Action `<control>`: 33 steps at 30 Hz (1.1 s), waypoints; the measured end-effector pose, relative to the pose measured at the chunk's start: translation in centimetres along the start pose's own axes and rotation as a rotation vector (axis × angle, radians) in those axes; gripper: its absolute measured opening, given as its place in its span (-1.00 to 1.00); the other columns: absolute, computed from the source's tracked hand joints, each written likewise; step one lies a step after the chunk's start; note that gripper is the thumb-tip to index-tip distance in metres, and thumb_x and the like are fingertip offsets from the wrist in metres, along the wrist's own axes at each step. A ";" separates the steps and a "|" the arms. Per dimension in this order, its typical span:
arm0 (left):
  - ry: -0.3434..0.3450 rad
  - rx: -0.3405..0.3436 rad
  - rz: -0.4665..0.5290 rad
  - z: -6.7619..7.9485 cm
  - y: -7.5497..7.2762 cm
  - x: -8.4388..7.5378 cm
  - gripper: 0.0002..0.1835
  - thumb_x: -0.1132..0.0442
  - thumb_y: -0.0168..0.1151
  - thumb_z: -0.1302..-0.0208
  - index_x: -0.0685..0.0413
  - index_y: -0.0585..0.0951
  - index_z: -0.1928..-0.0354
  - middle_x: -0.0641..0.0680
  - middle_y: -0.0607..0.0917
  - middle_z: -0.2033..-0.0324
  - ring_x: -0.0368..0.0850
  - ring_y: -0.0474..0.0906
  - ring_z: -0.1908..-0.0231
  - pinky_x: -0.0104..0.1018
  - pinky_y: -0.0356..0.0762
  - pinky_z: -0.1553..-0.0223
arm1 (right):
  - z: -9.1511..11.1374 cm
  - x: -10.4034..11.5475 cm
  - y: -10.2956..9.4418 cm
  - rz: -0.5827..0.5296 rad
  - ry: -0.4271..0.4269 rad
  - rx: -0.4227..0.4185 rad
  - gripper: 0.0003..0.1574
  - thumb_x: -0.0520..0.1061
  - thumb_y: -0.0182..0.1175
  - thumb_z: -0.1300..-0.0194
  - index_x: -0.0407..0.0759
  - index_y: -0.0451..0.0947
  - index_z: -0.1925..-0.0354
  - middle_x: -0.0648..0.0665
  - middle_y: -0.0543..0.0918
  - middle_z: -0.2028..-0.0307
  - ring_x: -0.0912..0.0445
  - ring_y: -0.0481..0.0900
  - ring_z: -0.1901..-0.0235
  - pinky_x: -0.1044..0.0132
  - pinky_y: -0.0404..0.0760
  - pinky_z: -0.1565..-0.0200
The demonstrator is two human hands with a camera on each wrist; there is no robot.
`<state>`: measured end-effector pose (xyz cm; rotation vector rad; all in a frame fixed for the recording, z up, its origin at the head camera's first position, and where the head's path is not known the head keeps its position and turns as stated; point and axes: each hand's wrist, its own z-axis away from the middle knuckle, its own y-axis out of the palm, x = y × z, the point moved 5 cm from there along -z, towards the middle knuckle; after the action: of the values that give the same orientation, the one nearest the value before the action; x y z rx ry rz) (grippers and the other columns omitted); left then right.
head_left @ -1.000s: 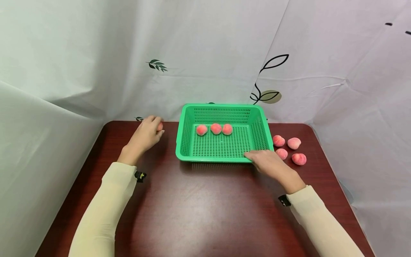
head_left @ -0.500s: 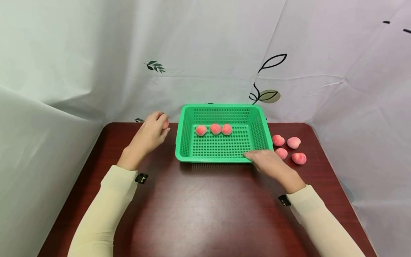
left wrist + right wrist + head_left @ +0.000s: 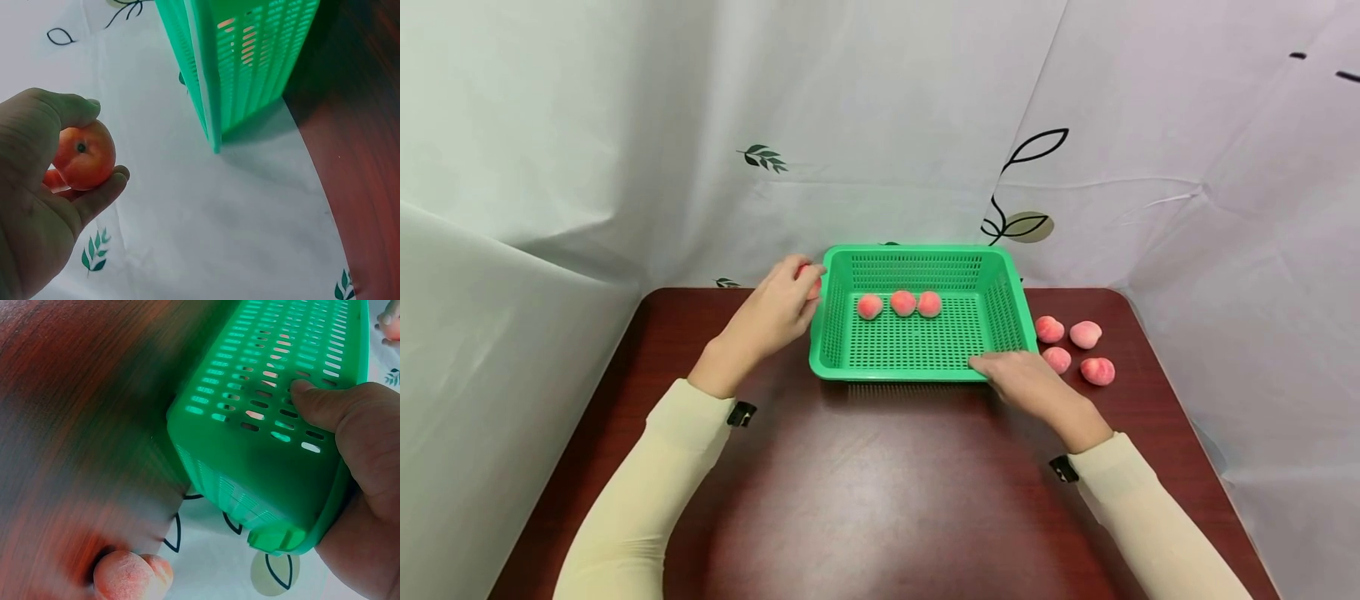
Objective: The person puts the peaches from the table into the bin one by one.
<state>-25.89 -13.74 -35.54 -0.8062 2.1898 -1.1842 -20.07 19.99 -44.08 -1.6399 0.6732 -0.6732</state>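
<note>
My left hand [image 3: 767, 310] holds a red-orange peach [image 3: 87, 156] between thumb and fingers, at the left rim of a green plastic basket [image 3: 910, 374]. In the left wrist view the dark stem dimple of that peach faces the camera. Three more peaches [image 3: 903, 303] lie in a row on the basket's slotted floor. At the basket's front right corner, my right hand [image 3: 1026, 379] grips the rim. Its thumb [image 3: 319, 403] presses on the outer wall in the right wrist view, and the fingers are hidden inside.
Several peaches [image 3: 1097, 372] lie on the dark red wooden table [image 3: 850, 500], just right of the basket. A white curtain [image 3: 880, 125] with leaf prints hangs right behind the basket and along both sides of the table.
My left hand has moved right with the peach, from over the table's back left to the basket's left rim. The right hand and the basket have stayed in place.
</note>
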 end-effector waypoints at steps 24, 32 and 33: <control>0.074 0.192 0.002 -5.4 4.0 -2.9 -0.92 0.40 0.07 -0.47 0.18 0.50 0.07 0.17 0.48 0.19 0.05 0.40 0.24 -0.16 0.45 0.27 | 0.1 -0.1 0.4 0.010 0.006 0.016 -0.65 -0.35 0.20 -0.32 0.01 0.29 0.40 0.08 0.40 0.53 0.11 0.48 0.50 0.24 0.44 0.39; 0.026 0.303 0.004 -7.2 5.7 -3.1 -0.87 0.34 0.02 -0.50 0.09 0.49 0.01 0.12 0.45 0.18 -0.01 0.39 0.23 -0.21 0.42 0.29 | 0.1 -0.1 0.4 0.008 0.009 0.015 -0.64 -0.36 0.21 -0.30 0.01 0.30 0.40 0.08 0.43 0.52 0.10 0.48 0.50 0.22 0.47 0.37; 0.020 0.316 0.006 -7.4 5.9 -3.1 -0.89 0.33 0.02 -0.50 0.09 0.49 0.03 0.11 0.44 0.19 -0.01 0.38 0.24 -0.21 0.40 0.28 | 0.1 -0.1 0.3 0.009 0.007 0.013 -0.65 -0.36 0.22 -0.30 0.01 0.31 0.40 0.08 0.44 0.52 0.10 0.49 0.50 0.21 0.48 0.37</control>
<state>-30.29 -4.89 -36.58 -0.6546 1.9491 -1.4915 -20.10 20.05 -44.44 -1.6217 0.6799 -0.6760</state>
